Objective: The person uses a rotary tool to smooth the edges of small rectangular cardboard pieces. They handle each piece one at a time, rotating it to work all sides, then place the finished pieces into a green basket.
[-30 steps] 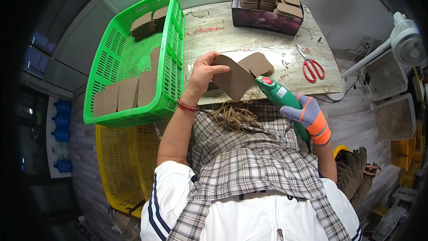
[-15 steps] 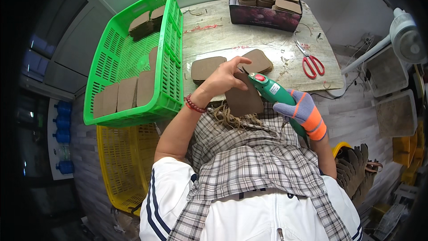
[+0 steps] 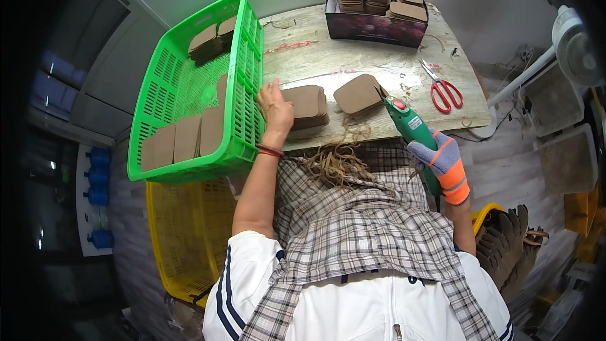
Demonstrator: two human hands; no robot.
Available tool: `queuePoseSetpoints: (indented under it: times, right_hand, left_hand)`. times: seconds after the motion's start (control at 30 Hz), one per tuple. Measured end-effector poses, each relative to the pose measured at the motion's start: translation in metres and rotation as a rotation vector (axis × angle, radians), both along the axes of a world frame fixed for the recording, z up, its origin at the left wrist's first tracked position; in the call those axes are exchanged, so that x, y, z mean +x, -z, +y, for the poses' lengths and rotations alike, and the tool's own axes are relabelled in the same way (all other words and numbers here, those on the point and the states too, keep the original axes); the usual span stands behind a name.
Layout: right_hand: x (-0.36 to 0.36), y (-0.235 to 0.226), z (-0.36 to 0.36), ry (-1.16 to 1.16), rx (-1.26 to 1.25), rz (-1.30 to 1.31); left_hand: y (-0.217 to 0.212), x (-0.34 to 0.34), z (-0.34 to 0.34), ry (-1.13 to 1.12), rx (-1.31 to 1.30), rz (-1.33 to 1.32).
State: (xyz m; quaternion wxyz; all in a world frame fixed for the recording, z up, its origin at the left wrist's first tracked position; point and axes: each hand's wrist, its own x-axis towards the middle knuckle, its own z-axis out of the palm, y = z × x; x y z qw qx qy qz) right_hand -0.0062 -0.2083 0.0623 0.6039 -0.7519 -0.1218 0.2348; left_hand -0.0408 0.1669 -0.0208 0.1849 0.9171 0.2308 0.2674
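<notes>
My bare left hand (image 3: 276, 110), a beaded bracelet at its wrist, lies between the green basket's wall and the left end of a stack of brown rounded-corner pieces (image 3: 305, 103). Its fingers are stretched out and slightly apart; I see nothing held in them. My right hand (image 3: 443, 163), in a grey and orange glove, grips green electric scissors (image 3: 407, 120) with a red button. Their pointed blades are beside a second, smaller brown stack (image 3: 360, 93) on the table. A tangle of brown trimmings (image 3: 338, 165) hangs at the table's front edge, over the checked apron (image 3: 372, 227).
The green basket (image 3: 243, 113) at the left contains several brown stacks. A dark box (image 3: 379, 30) of similar pieces stands at the back. Red-handled scissors (image 3: 447, 96) lie on the table's right side. Below are a yellow basket (image 3: 183, 233) and, at right, a white fan (image 3: 574, 41).
My left hand has moved left, away from the blades, towards the green basket. The brown piece it held over my lap is no longer there. My right hand has shifted right with the electric scissors.
</notes>
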Motion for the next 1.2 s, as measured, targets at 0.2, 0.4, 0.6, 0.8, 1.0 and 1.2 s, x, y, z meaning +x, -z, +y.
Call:
queuePoseSetpoints:
  times: [0.2,0.4,0.6,0.8,1.0,1.2]
  right_hand:
    - [0.001,0.013,-0.007,0.063,0.012,0.057]
    - [0.002,0.019,-0.016,0.126,0.026,0.051]
    - [0.01,0.034,-0.021,0.147,-0.003,0.015]
    - [0.0,0.025,-0.01,0.187,0.045,0.003]
    - [-0.009,0.008,0.007,0.13,0.008,-0.096]
    - [-0.012,-0.002,0.009,0.097,0.066,-0.001]
  left_hand:
    - [-0.011,0.049,-0.081,0.256,0.512,0.284]
    - [0.003,0.068,-0.102,0.314,0.269,0.285]
    - [-0.003,0.059,-0.11,0.3,-0.29,0.07]
    - [-0.029,0.048,-0.126,0.45,-1.793,-0.582]
    - [-0.048,0.052,-0.145,0.489,-2.107,-0.846]
    - [-0.048,0.053,-0.15,0.503,-2.082,-0.88]
